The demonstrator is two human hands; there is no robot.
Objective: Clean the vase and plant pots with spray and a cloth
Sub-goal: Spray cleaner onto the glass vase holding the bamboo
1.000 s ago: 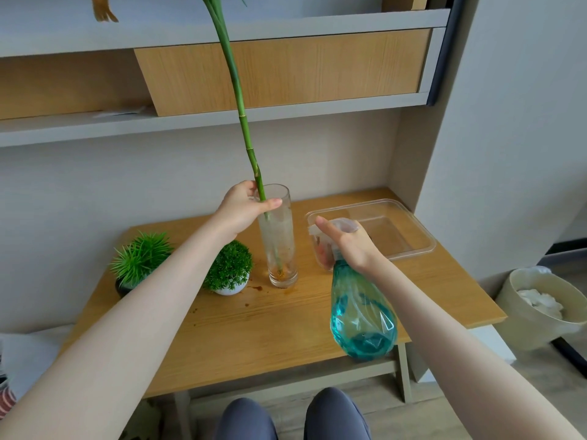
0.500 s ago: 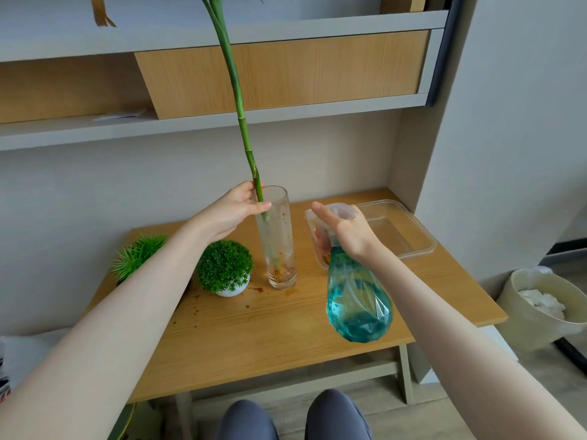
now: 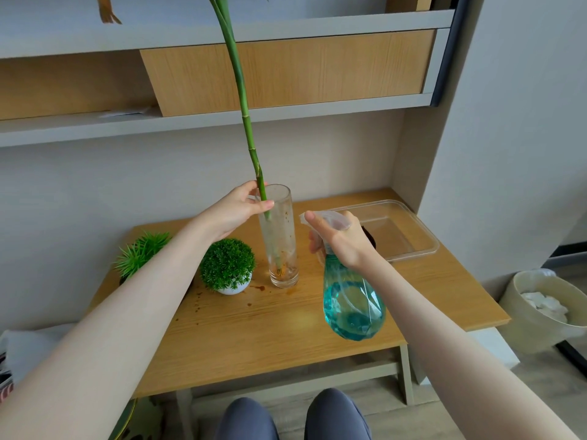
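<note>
The wooden surface (image 3: 279,338) stands against a grey wall below a shelf unit (image 3: 222,122) with wood-faced panels. A pale waste bin (image 3: 521,319) holding white crumpled paper sits on the floor off the surface's right edge. At the back right corner of the surface lies a clear plastic tray (image 3: 409,230), shallow and rectangular. The spray bottle (image 3: 352,303), clear with blue-green liquid in its lower part, hangs in the air above the front right part of the surface, its nozzle pointing toward the vase. The right hand (image 3: 340,239) grips the bottle's neck and trigger head, index finger stretched along the top. The tall glass vase (image 3: 281,236) stands upright near the middle of the surface toward the back edge, its walls smeared and brown-flecked, with a little brown residue at the bottom. A long green stem (image 3: 244,122) rises out of it, leaning left past the shelf. The left hand (image 3: 238,208) pinches the stem right at the vase's rim, thumb and fingers closed on it. Just left of the vase sits a round green plant in a small white pot (image 3: 227,268); further left, partly hidden by the left forearm, a spiky green plant (image 3: 139,252) in a dark pot. Brown spots (image 3: 254,289) dot the surface in front of the white pot and vase.
</note>
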